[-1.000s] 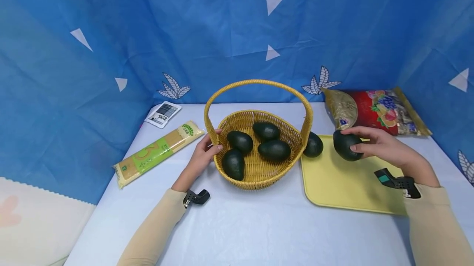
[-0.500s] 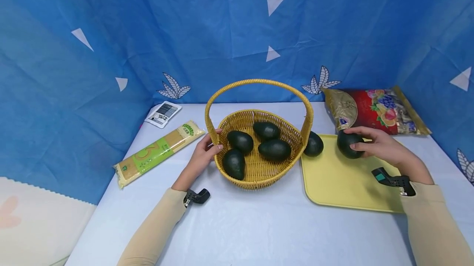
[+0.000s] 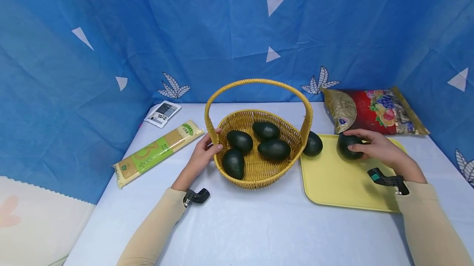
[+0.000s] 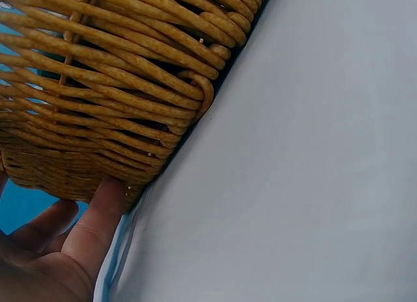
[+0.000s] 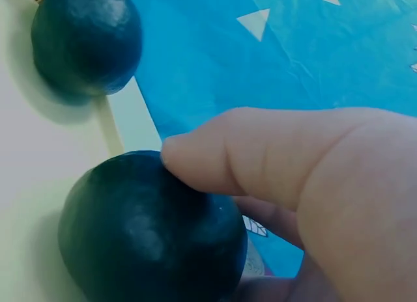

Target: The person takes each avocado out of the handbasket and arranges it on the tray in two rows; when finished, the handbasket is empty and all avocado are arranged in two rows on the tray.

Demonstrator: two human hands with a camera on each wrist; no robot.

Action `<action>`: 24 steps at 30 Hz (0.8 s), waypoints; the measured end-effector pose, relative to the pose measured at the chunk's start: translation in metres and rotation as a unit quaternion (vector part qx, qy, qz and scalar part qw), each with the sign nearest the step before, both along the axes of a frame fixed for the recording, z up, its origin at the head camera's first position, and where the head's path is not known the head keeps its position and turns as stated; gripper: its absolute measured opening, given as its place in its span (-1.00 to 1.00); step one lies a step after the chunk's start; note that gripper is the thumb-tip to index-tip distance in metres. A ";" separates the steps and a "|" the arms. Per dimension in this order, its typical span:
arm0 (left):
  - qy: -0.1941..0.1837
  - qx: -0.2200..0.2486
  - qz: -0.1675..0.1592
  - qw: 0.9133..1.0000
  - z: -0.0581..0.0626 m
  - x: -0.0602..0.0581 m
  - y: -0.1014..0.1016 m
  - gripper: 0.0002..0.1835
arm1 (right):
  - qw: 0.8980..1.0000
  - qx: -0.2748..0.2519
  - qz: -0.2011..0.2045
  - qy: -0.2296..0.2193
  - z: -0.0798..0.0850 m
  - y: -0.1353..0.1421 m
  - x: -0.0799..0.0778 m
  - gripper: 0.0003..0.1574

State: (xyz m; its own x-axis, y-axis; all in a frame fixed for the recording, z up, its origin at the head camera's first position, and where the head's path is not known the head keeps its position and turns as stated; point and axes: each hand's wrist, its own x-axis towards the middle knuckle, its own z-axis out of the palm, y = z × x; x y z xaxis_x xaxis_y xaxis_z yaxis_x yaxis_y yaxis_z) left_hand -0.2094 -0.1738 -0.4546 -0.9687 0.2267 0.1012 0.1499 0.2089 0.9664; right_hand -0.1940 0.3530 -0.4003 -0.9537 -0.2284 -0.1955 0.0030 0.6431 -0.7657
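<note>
My right hand [image 3: 377,147] pinches a dark green avocado [image 3: 349,146] between thumb and fingers at the far left part of the yellow tray [image 3: 340,188]. The right wrist view shows the thumb pressed on top of this avocado [image 5: 150,230]. Another avocado [image 3: 313,144] lies on the tray's far left corner, beside the basket. At the left side of the woven basket [image 3: 255,184], my left hand [image 3: 203,155] holds the rim by the handle's foot. Several avocados [image 3: 274,150] lie inside. From the left wrist, fingers [image 4: 98,224] touch the wicker wall.
A long pack of noodles [image 3: 157,153] lies left of the basket, with a small white packet [image 3: 163,114] behind it. Behind the tray is a shiny red and gold bag [image 3: 377,109]. Blue cloth [image 3: 229,31] hangs around the white table [image 3: 252,229].
My right hand and its avocado have shifted slightly over the tray, the avocado a bit to the right, the wrist a bit left. The left hand and basket stay in place.
</note>
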 end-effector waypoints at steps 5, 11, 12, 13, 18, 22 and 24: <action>0.002 0.004 -0.003 1.000 0.000 -0.002 0.000 -0.39 | 1.000 -0.002 0.002 -0.012 0.001 -0.002 -0.001 -0.26; -0.001 0.006 -0.004 1.000 0.000 -0.001 0.000 -0.39 | 1.000 -0.004 0.003 -0.011 0.004 -0.004 0.000 -0.23; -0.002 0.006 -0.004 1.000 0.000 -0.001 0.000 -0.38 | 1.000 -0.003 0.003 -0.010 0.004 -0.004 0.000 -0.23; -0.003 0.005 -0.003 1.000 0.000 -0.001 0.000 -0.38 | 1.000 -0.004 0.002 -0.010 0.004 -0.003 0.000 -0.23; -0.003 0.002 -0.001 1.000 0.001 0.000 0.000 -0.38 | 1.000 -0.008 0.001 -0.010 0.002 0.001 -0.001 -0.22; -0.001 -0.002 -0.001 1.000 0.000 -0.001 0.000 -0.39 | 1.000 -0.001 -0.006 -0.012 0.001 0.004 -0.002 -0.20; 0.000 -0.002 -0.001 1.000 0.000 -0.001 0.000 -0.40 | 1.000 0.003 -0.011 -0.014 0.002 0.005 -0.002 -0.18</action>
State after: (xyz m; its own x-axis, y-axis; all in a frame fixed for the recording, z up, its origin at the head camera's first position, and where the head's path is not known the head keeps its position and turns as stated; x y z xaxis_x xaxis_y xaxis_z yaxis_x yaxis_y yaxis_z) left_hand -0.2107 -0.1735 -0.4543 -0.9682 0.2294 0.0996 0.1499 0.2132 0.9654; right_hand -0.1957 0.3582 -0.3979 -0.9526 -0.2061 -0.2240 0.0390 0.6473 -0.7612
